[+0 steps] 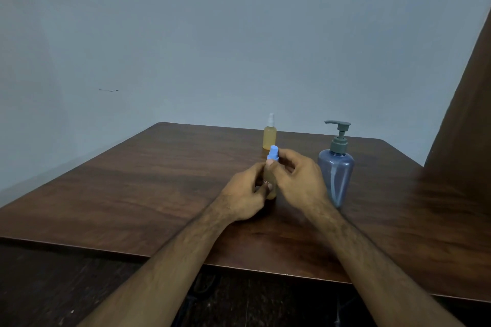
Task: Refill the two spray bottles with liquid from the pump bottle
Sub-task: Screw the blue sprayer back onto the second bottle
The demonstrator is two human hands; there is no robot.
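A small amber spray bottle (270, 188) with a blue spray top (273, 152) stands on the wooden table (132, 188) near its middle. My left hand (245, 195) grips the bottle's body from the left. My right hand (297, 175) pinches the neck just under the blue top. Most of the bottle is hidden by my fingers. A second amber spray bottle (269, 135) with a white top stands upright behind it, near the far edge. The blue-grey pump bottle (336, 170) with a grey pump head stands just right of my right hand.
A pale wall rises behind the table. A dark brown panel (467, 114) leans in at the right edge. The table's near edge runs across the lower part of the view, with dark floor below it.
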